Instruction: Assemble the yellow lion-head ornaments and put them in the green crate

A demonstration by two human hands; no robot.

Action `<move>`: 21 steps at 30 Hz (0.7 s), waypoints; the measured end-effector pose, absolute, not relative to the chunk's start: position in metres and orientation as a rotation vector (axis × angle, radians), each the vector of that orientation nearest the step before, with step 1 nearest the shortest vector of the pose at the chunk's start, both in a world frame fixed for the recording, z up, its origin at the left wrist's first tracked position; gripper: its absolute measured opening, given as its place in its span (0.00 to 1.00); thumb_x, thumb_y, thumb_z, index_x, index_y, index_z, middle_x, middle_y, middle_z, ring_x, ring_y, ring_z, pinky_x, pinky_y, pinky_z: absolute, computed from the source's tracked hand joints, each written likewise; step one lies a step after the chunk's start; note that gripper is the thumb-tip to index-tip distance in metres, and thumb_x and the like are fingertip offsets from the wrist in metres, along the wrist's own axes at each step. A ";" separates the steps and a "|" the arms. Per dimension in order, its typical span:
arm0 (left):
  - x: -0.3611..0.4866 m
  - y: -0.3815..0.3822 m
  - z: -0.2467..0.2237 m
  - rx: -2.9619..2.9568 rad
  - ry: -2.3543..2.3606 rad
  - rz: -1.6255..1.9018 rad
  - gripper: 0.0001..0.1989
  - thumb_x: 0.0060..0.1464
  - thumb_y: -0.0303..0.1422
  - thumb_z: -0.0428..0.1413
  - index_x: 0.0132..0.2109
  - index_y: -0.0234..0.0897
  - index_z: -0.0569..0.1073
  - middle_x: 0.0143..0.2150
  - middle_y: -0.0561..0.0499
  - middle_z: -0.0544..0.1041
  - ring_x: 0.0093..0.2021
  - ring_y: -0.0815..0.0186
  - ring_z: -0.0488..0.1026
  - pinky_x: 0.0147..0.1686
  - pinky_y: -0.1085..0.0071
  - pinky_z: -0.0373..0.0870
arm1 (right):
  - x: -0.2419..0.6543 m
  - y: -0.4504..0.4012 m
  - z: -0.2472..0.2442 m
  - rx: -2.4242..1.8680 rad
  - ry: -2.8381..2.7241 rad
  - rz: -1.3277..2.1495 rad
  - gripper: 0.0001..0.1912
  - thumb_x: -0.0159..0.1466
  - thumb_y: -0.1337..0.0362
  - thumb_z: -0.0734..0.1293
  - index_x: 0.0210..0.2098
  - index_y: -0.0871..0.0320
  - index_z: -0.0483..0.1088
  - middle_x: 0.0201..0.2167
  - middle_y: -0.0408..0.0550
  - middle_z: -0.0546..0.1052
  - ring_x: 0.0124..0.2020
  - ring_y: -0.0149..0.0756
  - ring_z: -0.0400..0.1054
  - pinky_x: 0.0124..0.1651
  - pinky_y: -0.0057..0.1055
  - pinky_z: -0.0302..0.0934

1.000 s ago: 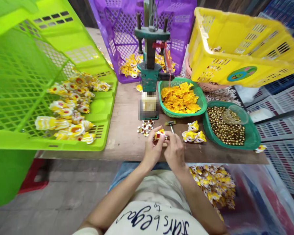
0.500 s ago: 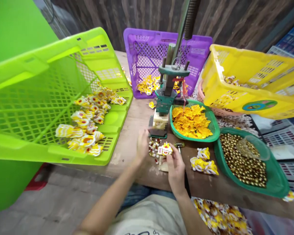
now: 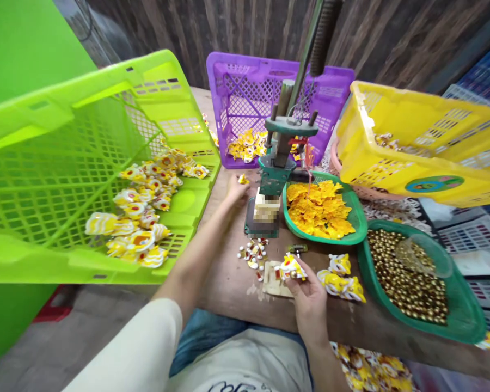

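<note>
My left hand [image 3: 236, 189] reaches to the left of the green hand press [image 3: 274, 177], its fingers closed around a small yellow piece [image 3: 243, 179]. In my right hand [image 3: 308, 289] is a yellow-and-white figure [image 3: 292, 267], pinched above a pale wooden block [image 3: 276, 283]. Small red-and-white parts [image 3: 253, 251] lie scattered on the table between the press and the block. More yellow-and-white figures [image 3: 341, 284] rest just right of my right hand. A green basket [image 3: 361, 228] of orange-yellow pieces stands beside the press.
A lime green crate [image 3: 188, 218] with figures lies tipped at the left. Behind the press stands a purple crate [image 3: 245, 60]. At the right are a yellow crate [image 3: 384, 169] and a green basket [image 3: 469, 316] of gold beads. A small tool [image 3: 297, 248] lies mid-table.
My left hand has moved forward from near the small parts and taken hold of the small yellow piece. My right hand has shifted slightly right and nearer me, and the figure is tilted.
</note>
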State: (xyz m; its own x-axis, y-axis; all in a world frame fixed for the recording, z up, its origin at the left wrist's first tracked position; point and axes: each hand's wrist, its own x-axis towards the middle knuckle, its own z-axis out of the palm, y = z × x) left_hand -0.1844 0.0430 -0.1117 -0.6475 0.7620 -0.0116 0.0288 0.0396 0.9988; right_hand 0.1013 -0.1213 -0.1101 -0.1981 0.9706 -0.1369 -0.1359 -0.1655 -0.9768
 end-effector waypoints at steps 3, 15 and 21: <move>-0.186 -0.011 -0.120 0.684 1.692 1.643 0.13 0.45 0.25 0.58 0.38 0.38 0.64 0.31 0.54 0.71 0.29 0.70 0.70 0.36 0.70 0.71 | 0.092 -0.123 -0.101 -1.048 -1.198 1.576 0.25 0.58 0.59 0.74 0.54 0.55 0.72 0.52 0.52 0.77 0.50 0.41 0.75 0.54 0.37 0.69; -0.080 -0.160 -0.101 0.192 0.830 1.543 0.19 0.59 0.44 0.54 0.48 0.32 0.76 0.39 0.45 0.78 0.37 0.64 0.76 0.41 0.69 0.73 | 0.077 -0.149 -0.097 -0.844 -1.901 0.915 0.26 0.61 0.72 0.67 0.58 0.54 0.67 0.49 0.53 0.75 0.52 0.42 0.71 0.56 0.42 0.68; -0.055 -0.163 -0.094 0.334 0.953 1.497 0.18 0.57 0.44 0.55 0.47 0.35 0.76 0.39 0.48 0.77 0.38 0.64 0.75 0.38 0.72 0.70 | 0.084 -0.152 -0.091 -0.824 -2.078 0.678 0.33 0.61 0.76 0.64 0.64 0.51 0.59 0.49 0.54 0.74 0.51 0.44 0.71 0.54 0.43 0.69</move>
